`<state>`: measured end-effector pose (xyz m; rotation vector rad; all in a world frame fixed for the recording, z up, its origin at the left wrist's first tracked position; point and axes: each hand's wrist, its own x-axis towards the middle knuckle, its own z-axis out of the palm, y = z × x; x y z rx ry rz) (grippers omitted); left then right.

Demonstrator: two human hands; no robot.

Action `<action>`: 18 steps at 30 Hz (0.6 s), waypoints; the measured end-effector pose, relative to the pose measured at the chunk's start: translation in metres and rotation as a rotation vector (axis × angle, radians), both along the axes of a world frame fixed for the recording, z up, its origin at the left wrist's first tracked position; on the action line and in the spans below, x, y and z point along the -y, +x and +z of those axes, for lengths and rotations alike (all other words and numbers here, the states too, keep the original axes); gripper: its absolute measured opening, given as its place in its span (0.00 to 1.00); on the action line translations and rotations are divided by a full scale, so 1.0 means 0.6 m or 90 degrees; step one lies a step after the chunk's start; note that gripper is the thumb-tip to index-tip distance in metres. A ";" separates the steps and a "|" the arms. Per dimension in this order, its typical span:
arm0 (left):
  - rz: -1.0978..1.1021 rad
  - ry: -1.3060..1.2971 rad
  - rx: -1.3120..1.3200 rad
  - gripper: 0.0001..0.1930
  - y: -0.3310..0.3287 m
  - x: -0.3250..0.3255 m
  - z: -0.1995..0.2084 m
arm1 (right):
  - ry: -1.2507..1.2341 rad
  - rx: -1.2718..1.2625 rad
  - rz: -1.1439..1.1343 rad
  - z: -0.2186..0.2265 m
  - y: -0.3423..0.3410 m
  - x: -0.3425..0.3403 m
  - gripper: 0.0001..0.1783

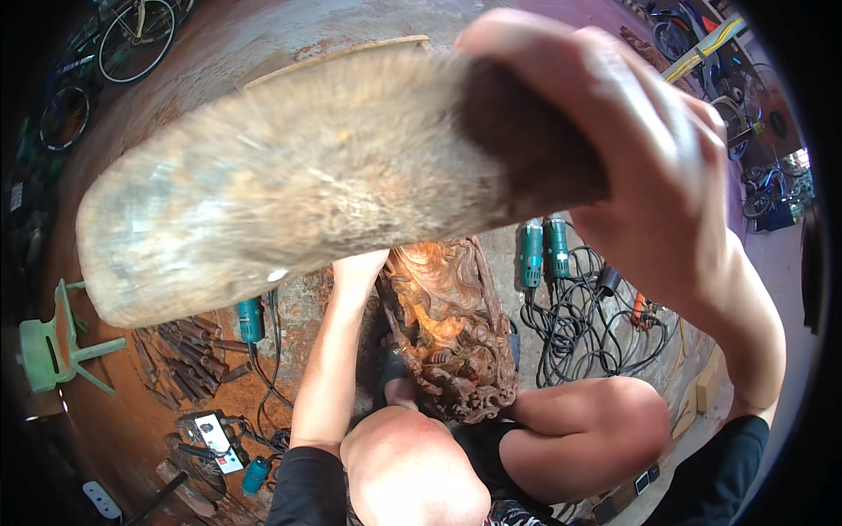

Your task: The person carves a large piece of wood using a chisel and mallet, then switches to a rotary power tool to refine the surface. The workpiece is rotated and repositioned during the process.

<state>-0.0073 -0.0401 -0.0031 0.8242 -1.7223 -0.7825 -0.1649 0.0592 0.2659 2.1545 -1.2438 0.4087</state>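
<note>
Close in front of me, my right hand is wrapped round the dark end of a worn wooden mallet, held up and blurred by motion. Its thick pale body stretches across the view to the left. My left hand is beside the upper part of a brown wood carving; the mallet hides its fingers and whatever they may hold. The carving, with flowing folds and knotted relief, stands between my bent legs.
Several carving chisels lie at the left, near a green power tool. Two green power tools and tangled black cables are at the right. A green plastic chair stands far left; bicycles are behind.
</note>
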 end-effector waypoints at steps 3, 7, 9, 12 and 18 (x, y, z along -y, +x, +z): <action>-0.055 0.200 -0.205 0.28 -0.026 -0.015 0.017 | 0.039 -0.196 -0.137 0.002 0.030 -0.024 0.31; -0.080 0.118 -0.307 0.18 -0.011 -0.013 0.006 | -0.033 0.016 0.067 0.007 0.015 0.011 0.28; -0.141 0.265 -0.432 0.16 -0.016 -0.019 0.013 | 0.018 0.051 0.045 -0.004 0.014 0.002 0.25; -0.030 0.117 -0.195 0.22 -0.039 -0.027 0.017 | 0.049 -0.162 -0.119 0.005 0.039 -0.017 0.22; -0.221 0.234 0.076 0.15 0.055 0.000 -0.034 | -0.058 0.081 0.080 -0.021 -0.017 0.001 0.28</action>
